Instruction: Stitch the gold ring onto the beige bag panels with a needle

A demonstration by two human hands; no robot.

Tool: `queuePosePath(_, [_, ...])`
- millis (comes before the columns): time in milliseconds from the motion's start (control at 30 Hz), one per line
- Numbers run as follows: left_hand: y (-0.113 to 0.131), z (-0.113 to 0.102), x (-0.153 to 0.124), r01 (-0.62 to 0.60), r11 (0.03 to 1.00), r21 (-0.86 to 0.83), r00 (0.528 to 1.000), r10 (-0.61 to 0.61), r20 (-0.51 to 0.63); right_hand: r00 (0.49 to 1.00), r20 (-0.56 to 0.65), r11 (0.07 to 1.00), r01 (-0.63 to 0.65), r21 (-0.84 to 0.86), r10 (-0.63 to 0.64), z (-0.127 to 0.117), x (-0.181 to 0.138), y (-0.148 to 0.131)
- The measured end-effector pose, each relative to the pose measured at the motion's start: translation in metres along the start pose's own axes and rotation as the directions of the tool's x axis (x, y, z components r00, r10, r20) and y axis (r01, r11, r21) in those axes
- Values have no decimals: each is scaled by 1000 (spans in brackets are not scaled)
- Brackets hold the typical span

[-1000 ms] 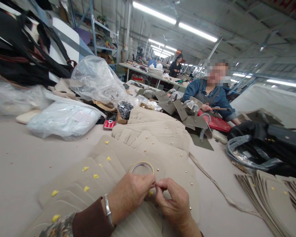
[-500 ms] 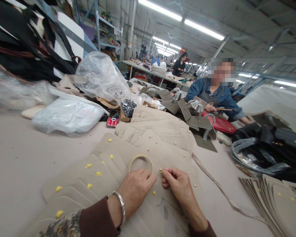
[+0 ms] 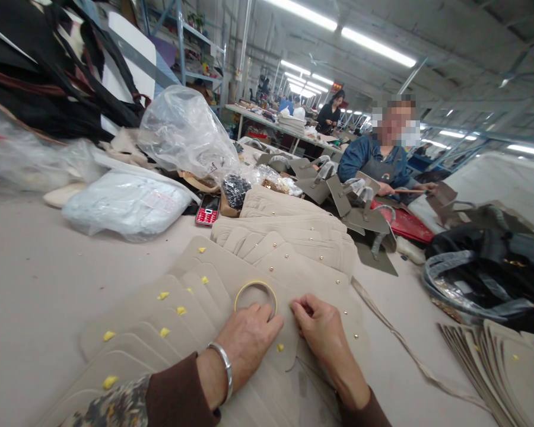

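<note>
Strip lights burned in bright rows overhead. The left hand was curled over the near side of a yellow-edged ring, grasping it, the far arc showing past the knuckles. Just beside it, the right hand had thumb and forefinger pinched together; I couldn't tell whether anything sat between them. Directly beneath both hands lay overlapping beige panels, smooth-faced and round-cornered, some dotted with crumpled yellow tabs, others with small shiny studs. Panel edges stepped like shingles toward the left sleeve, and past it flat worktop stretched out to a glossy plastic packet. Right of the hands, a narrow limp strip trailed over more worktop, bounded by fanned panels and a black bag. Across from the hands was a person in blue denim.
</note>
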State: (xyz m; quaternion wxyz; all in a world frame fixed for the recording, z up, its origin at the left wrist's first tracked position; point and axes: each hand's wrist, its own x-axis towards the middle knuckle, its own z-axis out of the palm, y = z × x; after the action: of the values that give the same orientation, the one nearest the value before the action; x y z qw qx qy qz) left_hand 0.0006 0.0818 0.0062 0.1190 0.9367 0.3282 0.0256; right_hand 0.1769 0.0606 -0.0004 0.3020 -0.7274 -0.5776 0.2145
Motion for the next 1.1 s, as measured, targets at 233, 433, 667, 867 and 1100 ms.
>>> queuePosePath(233, [0,-2,0,17,1000,-2,1000,-17,14,963,121,880,-269,390,241,-5,-3,18])
queuePosePath(433, [-1,2,0,18,1000,-10,1000,-18,-15,998,32,988,-66,137,62,-6,-13,14])
queuePosePath(667, [1,4,0,20,1000,6,999,-20,-44,998,-34,993,54,-106,-58,3,-6,3])
queuePosePath(867, [6,-3,-4,-7,999,44,997,10,-79,994,60,988,100,-120,-94,0,-2,7])
queuePosePath(1100, [-11,-13,-6,96,992,84,977,-78,-198,875,484,987,96,-128,-22,-30,-14,-5])
